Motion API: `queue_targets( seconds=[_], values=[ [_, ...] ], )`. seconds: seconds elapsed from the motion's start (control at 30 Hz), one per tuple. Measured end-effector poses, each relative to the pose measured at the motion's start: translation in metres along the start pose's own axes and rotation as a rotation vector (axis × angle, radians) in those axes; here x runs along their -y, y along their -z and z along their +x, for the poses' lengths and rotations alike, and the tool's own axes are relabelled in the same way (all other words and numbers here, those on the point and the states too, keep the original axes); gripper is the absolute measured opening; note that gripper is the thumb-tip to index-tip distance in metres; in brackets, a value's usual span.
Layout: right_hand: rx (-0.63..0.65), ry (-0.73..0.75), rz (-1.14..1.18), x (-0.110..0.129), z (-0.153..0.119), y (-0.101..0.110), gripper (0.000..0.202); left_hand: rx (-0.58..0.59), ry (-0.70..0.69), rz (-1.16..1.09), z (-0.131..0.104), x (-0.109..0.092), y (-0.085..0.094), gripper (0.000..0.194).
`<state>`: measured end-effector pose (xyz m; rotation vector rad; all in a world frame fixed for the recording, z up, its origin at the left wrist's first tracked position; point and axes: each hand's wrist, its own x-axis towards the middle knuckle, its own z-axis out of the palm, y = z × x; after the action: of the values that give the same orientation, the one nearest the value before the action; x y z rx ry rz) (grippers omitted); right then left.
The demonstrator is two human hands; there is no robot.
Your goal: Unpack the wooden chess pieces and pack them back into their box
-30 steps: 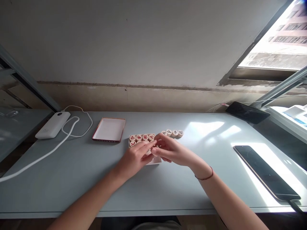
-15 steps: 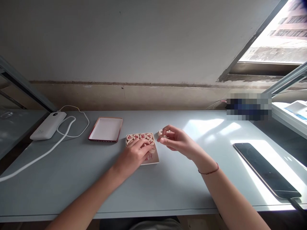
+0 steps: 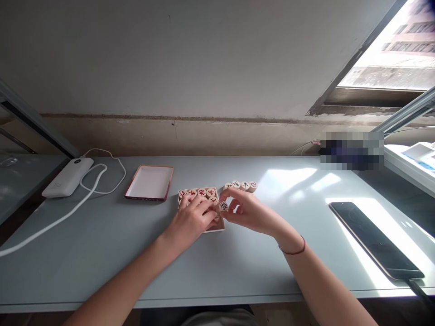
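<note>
A shallow box (image 3: 220, 225) holds round wooden pieces (image 3: 201, 192) with red characters. My left hand (image 3: 193, 216) lies over the box, its fingers bent onto the pieces, and a piece shows at its thumb and fingertips. At the box's right edge my right hand (image 3: 243, 207) pinches a round piece (image 3: 223, 206) with a black character between thumb and forefinger. Behind that hand, a short row of black-marked pieces (image 3: 245, 185) rests on the grey table. What lies under my left palm is hidden.
An upturned lid (image 3: 151, 182) with a white inside lies left of the box. Farther left are a white power bank (image 3: 68, 178) and its cable (image 3: 71, 218). A dark phone (image 3: 376, 240) lies at the right, near the table (image 3: 258, 258) edge.
My right hand has moved slightly left and down to the box, and a black-marked piece now shows in its pinch. More of the row behind it is visible. My left hand has shifted slightly.
</note>
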<state>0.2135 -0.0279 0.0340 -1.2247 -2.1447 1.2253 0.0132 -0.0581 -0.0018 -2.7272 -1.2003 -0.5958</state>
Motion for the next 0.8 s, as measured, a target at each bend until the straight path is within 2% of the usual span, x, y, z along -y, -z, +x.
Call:
queue_targets(
  seconds=[0.1, 0.17, 0.23, 0.33, 0.47, 0.57, 0.7, 0.8],
  values=[
    [-0.003, 0.005, -0.103, 0.000, 0.000, -0.004, 0.011, 0.013, 0.080, -0.048, 0.000, 0.002, 0.001, 0.014],
    [0.002, 0.025, -0.147, -0.001, 0.000, -0.006, 0.008, 0.019, 0.140, -0.097, -0.001, 0.006, 0.003, 0.026],
    [0.014, 0.064, -0.195, -0.001, 0.001, -0.009, 0.008, 0.046, 0.170, -0.158, -0.004, 0.014, 0.008, 0.035],
    [0.034, 0.137, -0.302, -0.001, 0.002, -0.015, 0.007, 0.107, 0.198, -0.226, -0.012, 0.029, 0.016, 0.036],
    [-0.001, 0.198, -0.413, -0.002, 0.005, -0.024, 0.006, 0.201, 0.299, -0.249, -0.024, 0.046, 0.017, 0.057],
    [-0.049, 0.192, -0.451, -0.003, 0.007, -0.029, 0.005, 0.244, 0.333, -0.275, -0.029, 0.049, 0.013, 0.066],
    [-0.071, 0.218, -0.401, -0.008, 0.011, -0.024, 0.004, 0.246, 0.338, -0.302, -0.030, 0.048, 0.010, 0.065],
    [-0.177, 0.179, -0.407, -0.017, 0.017, -0.014, 0.023, 0.224, 0.339, -0.307, -0.029, 0.048, 0.009, 0.066]
  ],
)
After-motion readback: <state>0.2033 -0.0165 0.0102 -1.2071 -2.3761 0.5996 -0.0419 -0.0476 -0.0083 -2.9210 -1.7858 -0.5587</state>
